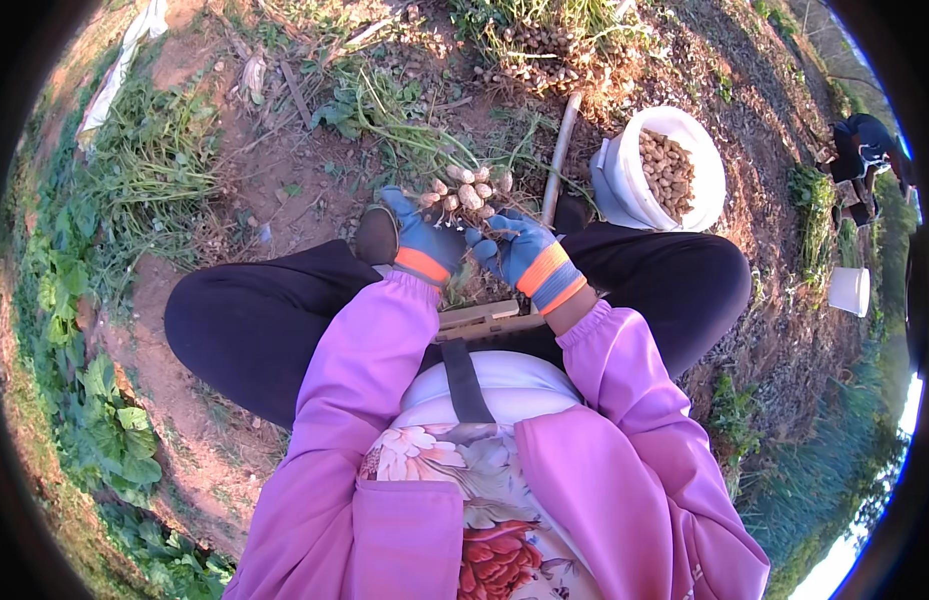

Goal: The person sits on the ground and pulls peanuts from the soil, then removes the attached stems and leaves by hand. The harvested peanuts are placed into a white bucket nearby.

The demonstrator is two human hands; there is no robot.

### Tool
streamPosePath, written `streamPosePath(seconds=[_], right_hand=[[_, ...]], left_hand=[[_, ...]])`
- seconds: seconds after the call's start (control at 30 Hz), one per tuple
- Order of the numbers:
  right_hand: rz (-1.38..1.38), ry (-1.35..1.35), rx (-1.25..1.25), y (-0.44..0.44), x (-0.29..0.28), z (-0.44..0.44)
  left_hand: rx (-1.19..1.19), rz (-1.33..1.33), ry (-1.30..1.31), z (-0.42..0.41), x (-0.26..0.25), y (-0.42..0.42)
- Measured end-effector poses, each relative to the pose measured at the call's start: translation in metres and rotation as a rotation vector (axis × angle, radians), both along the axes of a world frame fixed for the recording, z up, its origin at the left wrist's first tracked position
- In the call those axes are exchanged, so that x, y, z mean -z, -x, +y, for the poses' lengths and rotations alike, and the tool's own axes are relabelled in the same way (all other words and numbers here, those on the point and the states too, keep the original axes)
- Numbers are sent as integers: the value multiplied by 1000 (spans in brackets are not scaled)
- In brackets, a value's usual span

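My left hand (427,238), in a blue glove with an orange cuff, holds the left side of a cluster of peanuts in their shells (466,191). The nuts still hang on the roots of a pulled peanut plant, whose green stems (419,135) stretch away from me over the soil. My right hand (518,246), gloved the same way, has its fingers curled at the roots on the cluster's right side. A white bucket (610,180) partly filled with peanuts (665,176) stands beyond my right knee, tilted in this view.
A wooden handle (562,154) lies left of the bucket. Beyond it is a heap of peanut plants (554,56). Cut greenery (156,157) and white cloth (126,67) lie at left. At far right, another person (860,161) bends down near a second white bucket (849,291).
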State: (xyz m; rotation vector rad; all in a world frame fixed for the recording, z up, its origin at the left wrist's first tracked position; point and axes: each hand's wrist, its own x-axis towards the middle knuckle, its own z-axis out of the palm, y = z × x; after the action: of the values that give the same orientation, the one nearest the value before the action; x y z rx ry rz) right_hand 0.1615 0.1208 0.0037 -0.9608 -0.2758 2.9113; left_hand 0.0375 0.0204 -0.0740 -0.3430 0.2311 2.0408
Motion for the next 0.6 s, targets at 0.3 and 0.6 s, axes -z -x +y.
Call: streamPosePath(seconds=[0.3,0.6], right_hand=[[330,294,-52,-4,16,-7],[413,479,-1,-5,16,-13]], left_hand=[[48,427,-90,-3,-59,-6],[82,479,-65,-5,-60,-1]])
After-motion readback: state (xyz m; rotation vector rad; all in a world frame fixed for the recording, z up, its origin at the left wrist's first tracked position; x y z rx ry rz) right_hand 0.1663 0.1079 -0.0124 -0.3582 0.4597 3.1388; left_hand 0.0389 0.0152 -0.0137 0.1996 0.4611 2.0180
